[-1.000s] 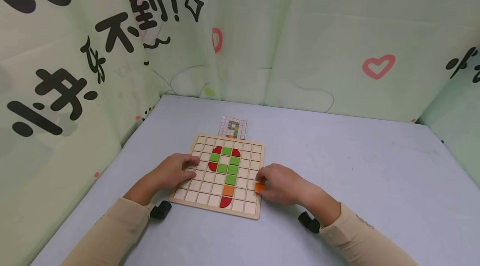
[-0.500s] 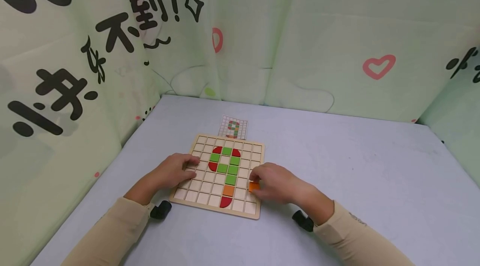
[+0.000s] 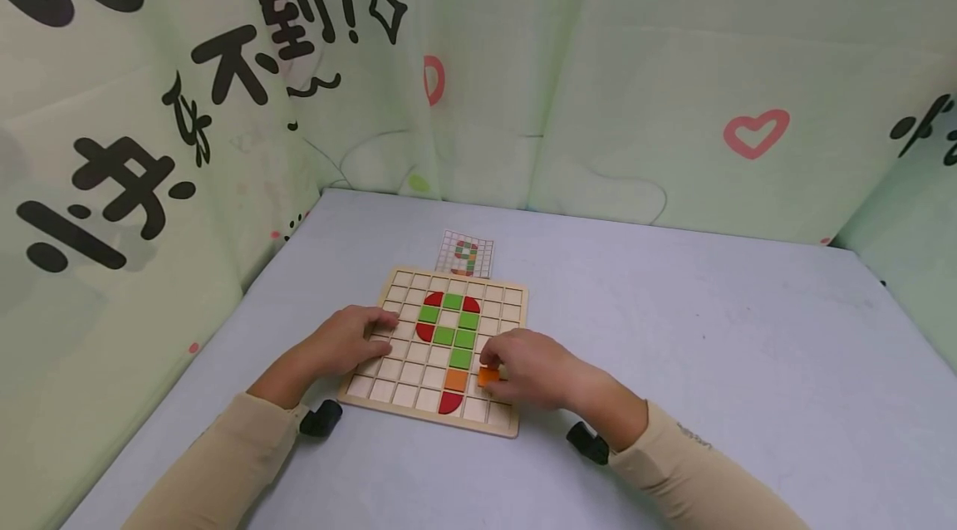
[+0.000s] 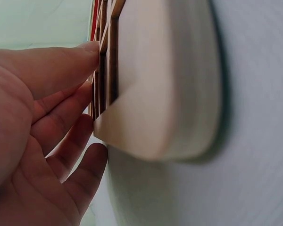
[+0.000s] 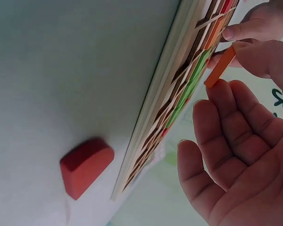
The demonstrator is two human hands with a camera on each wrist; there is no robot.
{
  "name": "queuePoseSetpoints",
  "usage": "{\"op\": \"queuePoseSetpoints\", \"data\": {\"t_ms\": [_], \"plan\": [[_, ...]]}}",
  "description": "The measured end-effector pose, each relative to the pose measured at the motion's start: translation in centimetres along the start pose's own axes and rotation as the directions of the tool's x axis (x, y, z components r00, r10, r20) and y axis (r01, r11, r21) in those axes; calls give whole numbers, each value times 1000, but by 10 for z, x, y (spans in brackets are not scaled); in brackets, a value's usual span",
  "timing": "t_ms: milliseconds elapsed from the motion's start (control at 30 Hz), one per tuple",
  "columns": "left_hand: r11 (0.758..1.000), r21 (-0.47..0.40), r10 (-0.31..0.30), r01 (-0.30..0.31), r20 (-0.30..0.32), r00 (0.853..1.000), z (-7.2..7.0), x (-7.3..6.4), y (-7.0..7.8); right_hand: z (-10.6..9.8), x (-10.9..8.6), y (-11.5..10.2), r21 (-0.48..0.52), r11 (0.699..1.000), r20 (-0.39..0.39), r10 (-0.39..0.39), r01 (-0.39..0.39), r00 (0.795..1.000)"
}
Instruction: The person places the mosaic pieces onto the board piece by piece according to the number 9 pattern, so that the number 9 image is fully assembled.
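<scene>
A wooden grid board (image 3: pixel 404 411) lies on the table with green, red and orange pieces set in some of its squares. My right hand (image 3: pixel 534 368) pinches an orange square tile (image 3: pixel 488 376) between thumb and finger, over the board's right part. The right wrist view has this orange tile (image 5: pixel 220 67) held on edge, apart from the grid. My left hand (image 3: pixel 340 341) rests on the board's left side; the left wrist view gives its thumb and fingers (image 4: pixel 66 70), fairly straight, at the grid. One orange tile (image 3: pixel 455 380) sits in the grid above a rounded red piece (image 3: pixel 450 403).
Behind the board lies a small card (image 3: pixel 449 246) printed with a coloured grid pattern. A loose red block (image 5: pixel 87 167) with a rounded side lies on the table beside the board in the right wrist view. Printed curtains (image 3: pixel 635 81) stand around the table.
My right hand has carried the orange tile leftward, from the board's right edge to near the placed orange tile. The left hand stays where it was.
</scene>
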State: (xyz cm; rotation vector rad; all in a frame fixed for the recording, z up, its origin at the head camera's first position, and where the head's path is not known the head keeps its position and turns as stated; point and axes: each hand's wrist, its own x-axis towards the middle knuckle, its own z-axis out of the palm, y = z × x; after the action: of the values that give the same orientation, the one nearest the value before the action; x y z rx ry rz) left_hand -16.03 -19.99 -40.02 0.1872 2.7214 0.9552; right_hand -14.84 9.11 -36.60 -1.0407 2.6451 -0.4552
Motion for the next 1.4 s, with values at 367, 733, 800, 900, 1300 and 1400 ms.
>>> {"op": "queuePoseSetpoints", "data": {"t_ms": [367, 733, 800, 900, 1300, 1400], "plan": [[1000, -5, -6, 6, -2, 1000, 0, 0, 1, 4, 9, -14, 56, 997, 5, -58, 58, 998], [1000, 0, -1, 1, -1, 1000, -1, -3, 3, 11, 18, -29, -1, 999, 17, -33, 33, 999], [1000, 0, -1, 1, 0, 1000, -1, -3, 3, 11, 19, -32, -7, 999, 19, -38, 38, 999], [1000, -6, -2, 2, 3, 1000, -1, -2, 2, 12, 21, -35, -6, 999, 22, -38, 38, 999], [1000, -6, 1, -1, 2, 1000, 0, 0, 0, 16, 27, -47, -32, 999, 30, -32, 33, 999], [1000, -6, 6, -6, 3, 1000, -1, 0, 0, 17, 28, -49, -34, 999, 29, -26, 27, 999]]}}
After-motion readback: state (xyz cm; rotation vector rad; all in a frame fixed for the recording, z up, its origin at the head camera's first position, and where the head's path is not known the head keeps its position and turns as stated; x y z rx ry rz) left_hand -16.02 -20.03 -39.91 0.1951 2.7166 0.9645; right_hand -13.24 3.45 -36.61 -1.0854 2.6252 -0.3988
